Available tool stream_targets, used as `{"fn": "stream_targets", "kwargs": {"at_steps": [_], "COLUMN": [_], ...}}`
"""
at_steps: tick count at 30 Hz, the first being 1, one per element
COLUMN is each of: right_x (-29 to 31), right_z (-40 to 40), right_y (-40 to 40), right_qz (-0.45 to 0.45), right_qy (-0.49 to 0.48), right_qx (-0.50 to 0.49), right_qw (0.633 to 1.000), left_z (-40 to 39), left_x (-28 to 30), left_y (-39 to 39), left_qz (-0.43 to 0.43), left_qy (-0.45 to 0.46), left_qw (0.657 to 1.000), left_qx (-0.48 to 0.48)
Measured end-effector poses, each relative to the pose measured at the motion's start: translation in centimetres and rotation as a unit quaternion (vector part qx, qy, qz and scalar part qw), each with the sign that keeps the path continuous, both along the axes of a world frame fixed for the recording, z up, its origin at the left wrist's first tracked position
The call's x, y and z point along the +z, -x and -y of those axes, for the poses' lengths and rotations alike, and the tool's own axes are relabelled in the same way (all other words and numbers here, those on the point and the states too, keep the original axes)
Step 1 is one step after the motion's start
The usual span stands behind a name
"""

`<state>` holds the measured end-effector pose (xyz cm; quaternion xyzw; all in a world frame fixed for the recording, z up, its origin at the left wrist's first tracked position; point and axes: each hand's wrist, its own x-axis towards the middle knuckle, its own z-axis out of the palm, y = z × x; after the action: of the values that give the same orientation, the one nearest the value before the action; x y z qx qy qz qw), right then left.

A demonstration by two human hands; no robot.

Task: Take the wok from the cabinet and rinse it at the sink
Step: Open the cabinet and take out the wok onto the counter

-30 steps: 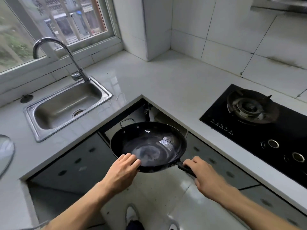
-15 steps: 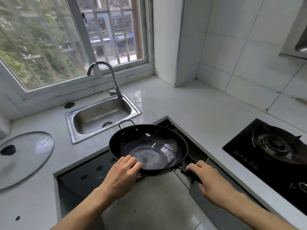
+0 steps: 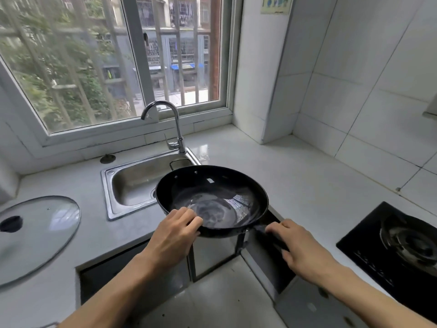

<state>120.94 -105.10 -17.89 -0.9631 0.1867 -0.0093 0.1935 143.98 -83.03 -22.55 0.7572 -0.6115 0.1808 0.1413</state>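
Since a second ago the wok [image 3: 212, 200] has come up out of the cabinet and moved over toward the sink [image 3: 132, 185]; now its far edge hangs over the sink's right side, while the rest sits above the corner of the surface [image 3: 295, 176].

Biggest thing around is that pale surface, running in an L under the window [image 3: 113, 62]. On the right there's a black gas stove [image 3: 397, 252] set into it. On the left a glass lid [image 3: 35, 235] lies flat, well apart from the wok. The steel sink is in the middle with a curved tap [image 3: 170, 124] behind it, spout pointing left.

The wok is black, held level in the air, not touching anything.

Left hand [image 3: 172, 235] has a grip on the near rim, fingers curled over the edge into the pan. Right hand [image 3: 300, 249] is wrapped around the dark handle [image 3: 262, 229] at the wok's near right.
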Motion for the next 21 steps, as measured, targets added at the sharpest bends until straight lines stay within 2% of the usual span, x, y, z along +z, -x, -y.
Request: {"fn": "stream_targets", "kwargs": {"at_steps": [12,21], "right_x": [-2.0,-2.8], "right_z": [15.8,24.1], "right_y": [-6.2,-9.3], "right_qz": [0.035,0.006], "right_qy": [-0.022,-0.019], "right_qx": [-0.017,-0.063], "right_qw": [0.999,0.998], "left_z": [16.9,27.1], "left_x": [-0.8,-1.5], "left_y": [-6.6,-10.3], "left_qz": [0.008,-0.013], "left_qy": [-0.017,-0.039], "left_qw": [1.0,0.999], "left_qx": [0.005,-0.007]}}
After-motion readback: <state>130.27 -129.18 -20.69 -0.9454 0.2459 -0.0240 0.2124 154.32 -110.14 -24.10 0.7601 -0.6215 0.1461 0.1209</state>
